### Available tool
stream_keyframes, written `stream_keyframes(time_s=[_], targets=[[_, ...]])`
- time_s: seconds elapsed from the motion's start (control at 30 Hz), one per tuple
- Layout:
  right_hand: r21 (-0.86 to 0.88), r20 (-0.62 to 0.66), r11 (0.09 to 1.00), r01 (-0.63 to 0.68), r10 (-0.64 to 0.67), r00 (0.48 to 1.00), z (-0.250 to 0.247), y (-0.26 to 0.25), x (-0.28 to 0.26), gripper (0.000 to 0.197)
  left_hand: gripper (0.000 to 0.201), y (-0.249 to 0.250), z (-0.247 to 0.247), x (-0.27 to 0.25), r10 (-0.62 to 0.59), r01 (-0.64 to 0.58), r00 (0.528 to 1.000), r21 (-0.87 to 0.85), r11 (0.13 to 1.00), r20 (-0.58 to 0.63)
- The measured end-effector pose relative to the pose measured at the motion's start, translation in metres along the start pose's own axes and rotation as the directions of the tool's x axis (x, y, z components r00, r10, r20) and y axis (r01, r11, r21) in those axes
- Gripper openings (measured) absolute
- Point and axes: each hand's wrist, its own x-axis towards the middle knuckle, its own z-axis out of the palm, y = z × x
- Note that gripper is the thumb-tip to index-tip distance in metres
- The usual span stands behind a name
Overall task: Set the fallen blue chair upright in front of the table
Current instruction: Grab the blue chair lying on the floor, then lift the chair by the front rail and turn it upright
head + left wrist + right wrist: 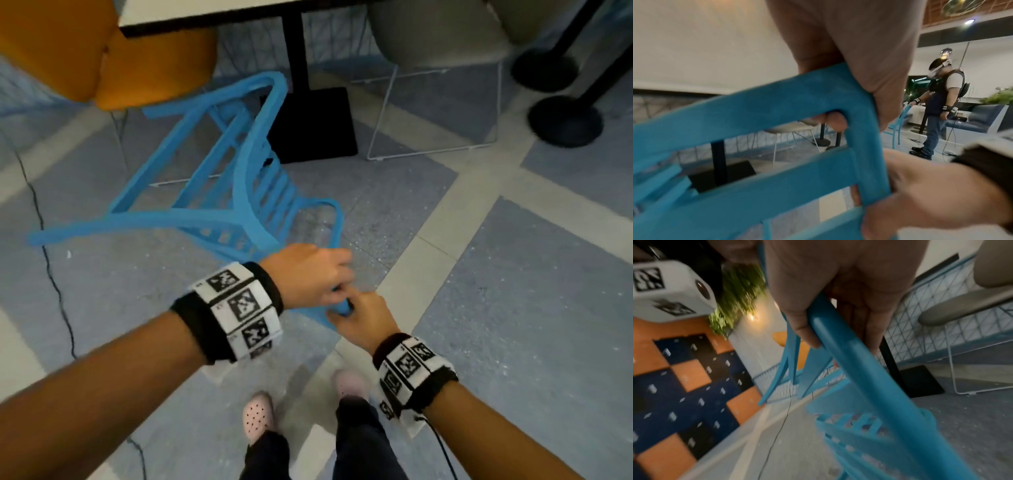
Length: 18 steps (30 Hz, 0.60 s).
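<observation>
Both hands, left and right, grip the slatted blue plastic chair, tipped on the floor left of centre below the white worktop. Best pivot it on its legs, clear of the black pedestal.

The blue chair lay tipped on the tiled floor, its legs pointing left and away, in front of the desk with its black pedestal base. Both hands gripped the near end of its back: the left hand from above, the right hand just beside it, lower. An orange chair stood at upper left, a grey one at upper right
</observation>
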Motion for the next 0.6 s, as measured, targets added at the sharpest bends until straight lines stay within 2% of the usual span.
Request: stream_keyframes(time_s=[0.07, 0.13, 0.2, 0.23, 0.3, 0.4, 0.6], targets=[[0.157, -0.103, 0.987, 0.035, -0.019, 0.994, 0.023, -0.017, -0.021, 0.030, 0.027, -0.011, -0.021, -0.037, -0.036, 0.036, 0.999, -0.045, 0.998, -0.009], [0.184, -0.059, 0.982, -0.037, 0.048, 0.997, 0.054, -0.025, -0.033, 0.023, 0.025, -0.014, -0.029, -0.081, -0.060, 0.059, 0.998, -0.039, 0.997, -0.007], [0.083, 0.075, 0.996, -0.011, 0.005, 0.997, 0.082, -0.040, -0.040, 0.021, 0.023, -0.008, -0.023, -0.125, -0.059, 0.066, 0.994, -0.067, 0.996, 0.095], [-0.006, 0.147, 1.000, 0.021, -0.020, 0.989, 0.096, -0.049, -0.042, 0.023, 0.023, -0.005, -0.018, -0.145, -0.055, 0.061, 0.994, -0.068, 0.996, 0.092], [-0.154, 0.267, 0.986, 0.068, -0.025, 0.963, 0.117, -0.072, -0.047, 0.037, 0.026, -0.004, -0.006, -0.185, -0.057, 0.058, 0.998, -0.065, 0.996, 0.014], [-0.239, 0.306, 0.963, 0.120, -0.042, 0.951, 0.128, -0.111, -0.056, 0.042, 0.033, -0.010, -0.011, -0.231, -0.098, 0.096, 0.995, -0.091, 0.991, -0.022], [-0.404, 0.339, 0.884, 0.235, -0.094, 0.936, 0.114, -0.204, -0.058, 0.032, 0.046, -0.043, -0.054, -0.299, -0.214, 0.178, 0.965, -0.220, 0.959, -0.150]])
